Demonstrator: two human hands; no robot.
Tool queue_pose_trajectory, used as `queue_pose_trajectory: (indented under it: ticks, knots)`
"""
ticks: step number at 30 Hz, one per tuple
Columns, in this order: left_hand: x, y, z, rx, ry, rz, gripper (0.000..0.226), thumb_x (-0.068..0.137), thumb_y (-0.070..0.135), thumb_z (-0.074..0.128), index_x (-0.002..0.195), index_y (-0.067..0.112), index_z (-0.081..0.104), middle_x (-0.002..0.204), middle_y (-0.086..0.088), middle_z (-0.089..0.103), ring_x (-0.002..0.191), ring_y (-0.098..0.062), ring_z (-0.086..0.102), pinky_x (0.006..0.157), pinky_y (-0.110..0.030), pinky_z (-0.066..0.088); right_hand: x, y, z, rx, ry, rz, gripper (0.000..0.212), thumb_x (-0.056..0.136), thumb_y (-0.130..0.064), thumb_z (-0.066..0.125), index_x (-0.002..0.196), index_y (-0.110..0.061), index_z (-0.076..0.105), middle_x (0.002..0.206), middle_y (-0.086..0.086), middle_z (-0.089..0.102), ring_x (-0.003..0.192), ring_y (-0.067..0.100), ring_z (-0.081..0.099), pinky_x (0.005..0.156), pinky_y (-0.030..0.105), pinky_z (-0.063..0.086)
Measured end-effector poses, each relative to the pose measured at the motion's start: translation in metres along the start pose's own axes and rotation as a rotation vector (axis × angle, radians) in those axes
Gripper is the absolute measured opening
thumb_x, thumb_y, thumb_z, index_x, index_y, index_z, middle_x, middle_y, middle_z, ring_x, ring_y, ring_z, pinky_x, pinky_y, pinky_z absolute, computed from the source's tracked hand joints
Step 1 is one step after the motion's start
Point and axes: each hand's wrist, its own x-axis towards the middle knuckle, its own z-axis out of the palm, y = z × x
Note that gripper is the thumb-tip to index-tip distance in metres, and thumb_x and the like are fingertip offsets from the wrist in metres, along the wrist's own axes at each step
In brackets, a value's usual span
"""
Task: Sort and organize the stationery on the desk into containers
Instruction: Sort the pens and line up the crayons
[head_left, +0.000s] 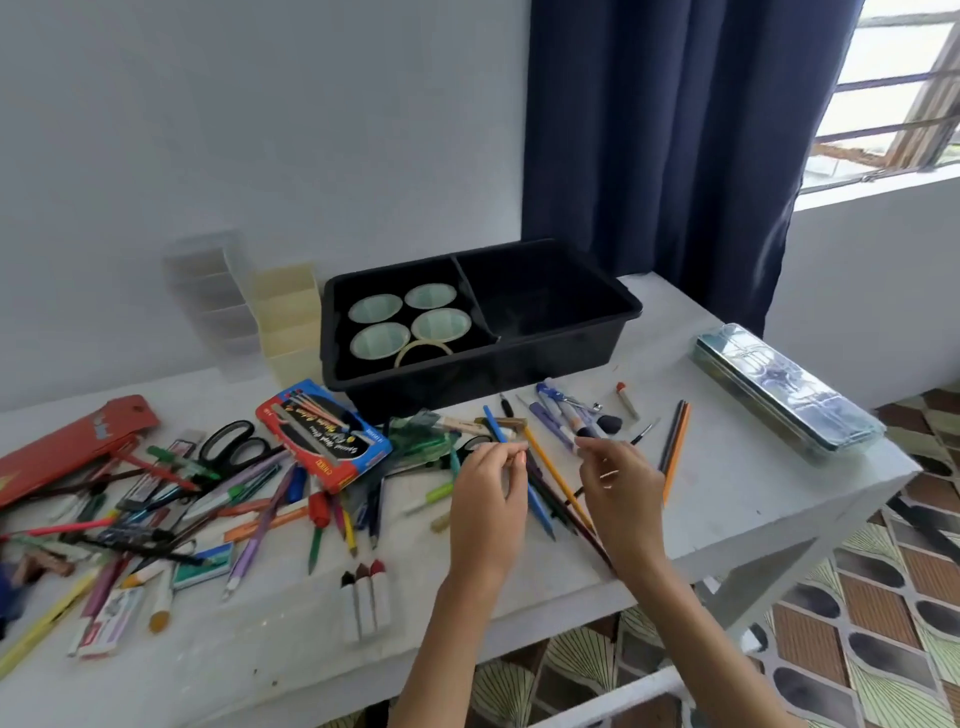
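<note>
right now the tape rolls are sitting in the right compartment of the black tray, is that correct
Not quite. The head view shows the tape rolls in the left compartment of the black tray, not the right one. The right compartment holds nothing visible.

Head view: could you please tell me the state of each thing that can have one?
Black bin, open; left compartment holds tape rolls, right looks empty.
Metal tin, closed, lying flat.
Scissors, handles together.
Left hand, pinches blue pencil.
Right hand, pinches thin stick.
</note>
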Motion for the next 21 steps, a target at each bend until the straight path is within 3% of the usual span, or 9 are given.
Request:
queue_pose_trajectory:
  ticks: [3,8,14,21]
  knots:
    - [0.019,0.006,0.024,0.012,-0.009,-0.007,0.023,0.097,0.017,0.048,0.112,0.013,0.065,0.106,0.006,0.061,0.094,0.001,0.052,0.081,-0.005,0.040,0.037,0.024,-0.010,-0.072,0.023,0.056,0.019,0.085,0.002,0.062,0.099,-0.006,0.072,0.092,0.007,0.068,0.071,0.013,0.060,0.067,0.019,0.048]
    - [0.047,0.011,0.059,0.026,-0.013,-0.043,0.021,0.096,0.017,0.049,0.109,0.013,0.065,0.100,0.005,0.058,0.093,-0.012,0.056,0.083,-0.026,0.049,0.080,0.056,-0.017,-0.132,0.003,0.119,0.020,0.088,-0.002,0.058,0.102,-0.005,0.072,0.097,0.010,0.068,0.072,0.015,0.058,0.070,0.017,0.040]
    - [0.070,0.006,0.090,0.176,0.007,-0.090,0.019,0.091,0.012,0.056,0.105,0.008,0.068,0.103,-0.002,0.063,0.100,-0.014,0.055,0.087,-0.021,0.043,0.105,0.082,-0.014,-0.175,-0.082,0.144,0.021,0.090,-0.010,0.059,0.108,-0.006,0.069,0.103,0.010,0.064,0.084,0.022,0.060,0.072,0.025,0.042]
    - [0.078,0.007,0.110,0.377,0.043,-0.143,0.020,0.089,0.014,0.061,0.105,0.009,0.069,0.104,-0.004,0.067,0.100,-0.021,0.055,0.088,-0.031,0.042,0.114,0.098,-0.012,-0.221,-0.161,0.170,0.021,0.088,-0.019,0.063,0.102,-0.005,0.070,0.094,0.010,0.059,0.085,0.028,0.058,0.073,0.035,0.048]
